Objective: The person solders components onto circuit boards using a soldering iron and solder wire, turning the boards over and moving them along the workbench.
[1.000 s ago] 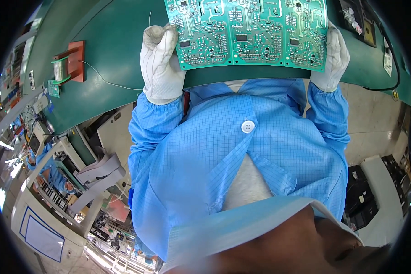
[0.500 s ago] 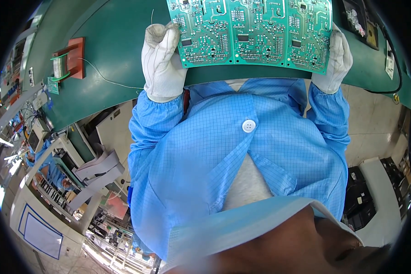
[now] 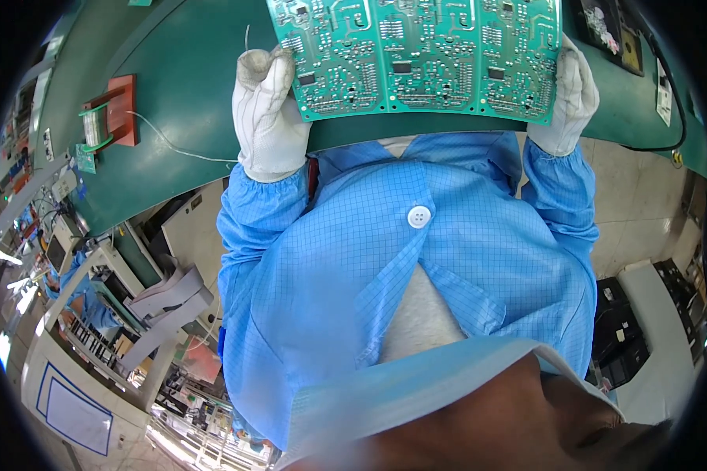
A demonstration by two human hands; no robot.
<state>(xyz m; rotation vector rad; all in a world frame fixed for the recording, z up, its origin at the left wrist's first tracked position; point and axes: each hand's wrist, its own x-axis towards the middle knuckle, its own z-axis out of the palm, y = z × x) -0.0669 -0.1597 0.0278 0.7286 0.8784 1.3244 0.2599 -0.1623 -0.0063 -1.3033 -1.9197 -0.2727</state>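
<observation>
A green circuit board panel, made of three joined sections with small dark chips, is held up over the bench; its top runs out of the picture. My left hand, in a white glove, grips the panel's left edge with fingers bent. A thin strand of solder wire sticks up from that hand, and its line also runs from the hand toward the spool. On the panel's right edge my gloved right hand is closed, its fingers partly hidden behind the board.
A solder wire spool sits on a reddish-brown stand at the left of the green bench. A dark tray and a black cable lie at the right. Another person in blue is far left.
The panel and both my hands have shifted slightly left in the picture. Both hands keep their grip on the panel.
</observation>
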